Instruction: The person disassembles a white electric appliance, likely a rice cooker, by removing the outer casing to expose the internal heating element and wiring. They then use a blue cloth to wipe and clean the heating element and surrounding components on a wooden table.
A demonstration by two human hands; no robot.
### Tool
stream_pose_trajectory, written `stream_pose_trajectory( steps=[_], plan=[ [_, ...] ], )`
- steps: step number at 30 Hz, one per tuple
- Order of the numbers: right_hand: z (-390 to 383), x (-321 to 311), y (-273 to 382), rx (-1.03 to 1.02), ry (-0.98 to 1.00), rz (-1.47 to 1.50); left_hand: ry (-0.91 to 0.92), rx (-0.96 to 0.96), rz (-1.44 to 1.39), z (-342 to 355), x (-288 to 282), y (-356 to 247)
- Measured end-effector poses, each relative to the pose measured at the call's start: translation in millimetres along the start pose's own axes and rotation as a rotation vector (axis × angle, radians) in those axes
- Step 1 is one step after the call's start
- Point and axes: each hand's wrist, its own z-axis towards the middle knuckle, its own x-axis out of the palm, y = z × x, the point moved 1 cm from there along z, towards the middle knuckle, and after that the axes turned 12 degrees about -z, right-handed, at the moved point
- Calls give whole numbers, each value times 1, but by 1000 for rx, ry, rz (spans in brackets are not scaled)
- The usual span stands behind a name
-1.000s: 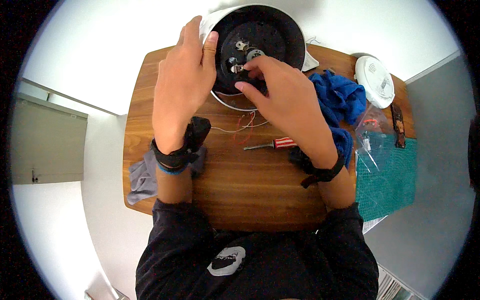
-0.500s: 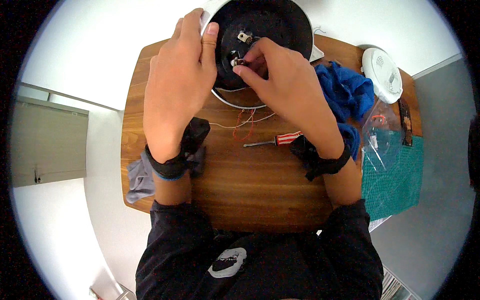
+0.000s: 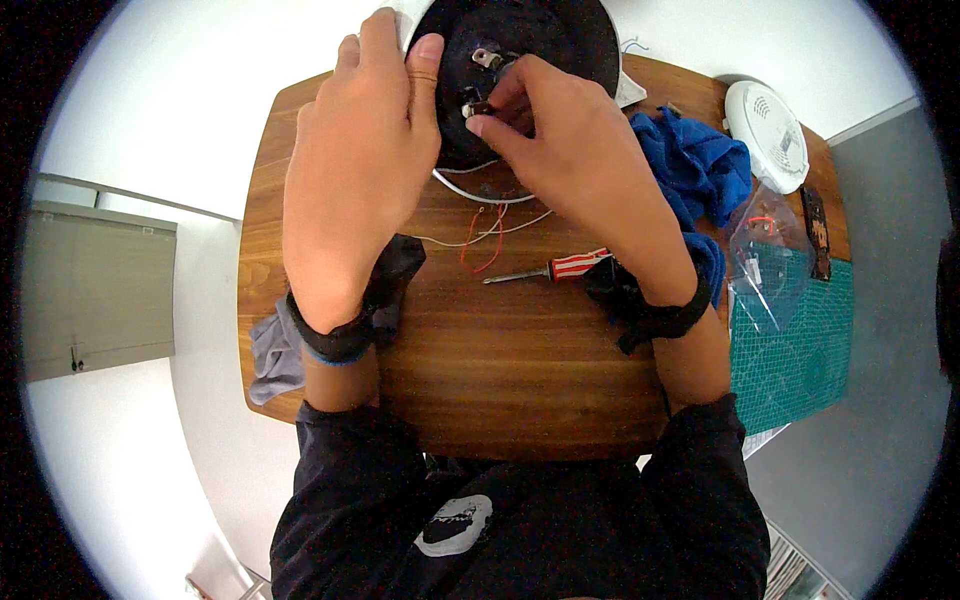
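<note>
A round white appliance (image 3: 630,88) with a dark inside (image 3: 545,35) stands tilted at the far end of the wooden table. My left hand (image 3: 360,180) grips its left rim, thumb at the dark inside. Inside, my right hand (image 3: 590,170) pinches a small metal bracket (image 3: 473,108) between thumb and fingers. A second bracket (image 3: 484,58) sits just above it. Thin red and white wires (image 3: 490,235) lie below the appliance. A screwdriver (image 3: 570,266) with a red-striped handle lies near my right wrist, its shaft pointing left.
A blue cloth (image 3: 690,165), a white oval plastic part (image 3: 768,135), a clear bag (image 3: 760,290), a dark board (image 3: 817,230) and a green cutting mat (image 3: 800,370) are on the right. A grey cloth (image 3: 272,355) lies at lower left. A white wall stands behind the table.
Both hands and the appliance sit a little higher in the picture than a second ago. My right thumb and fingers have closed in on the small bracket; my left hand keeps its grip.
</note>
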Motion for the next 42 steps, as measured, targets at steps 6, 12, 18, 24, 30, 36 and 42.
stream_pose_trajectory(
  steps=[6, 12, 18, 24, 30, 36, 42],
  plan=[
    [-1, 1, 0, 16, -29, 45, -18, 62, 9, 1, 1, 2],
    [2, -2, 2, 40, 28, 74, -14, 26, -2, -1, 2, -2],
    [1, 0, 2, 20, -2, 56, -40, 24, 102, -5, -5, -33],
    [2, -2, 2, -48, -63, 26, -58, 22, 138, -6, -6, -42],
    [3, 4, -1, -190, -114, 121, -87, 45, 121, -6, -1, -34],
    [2, 6, 3, -222, -81, 90, -74, 43, 116, -4, -6, -32],
    [-1, 5, 9, -270, -103, -9, -73, 59, 94, -5, -6, -31]
  ],
)
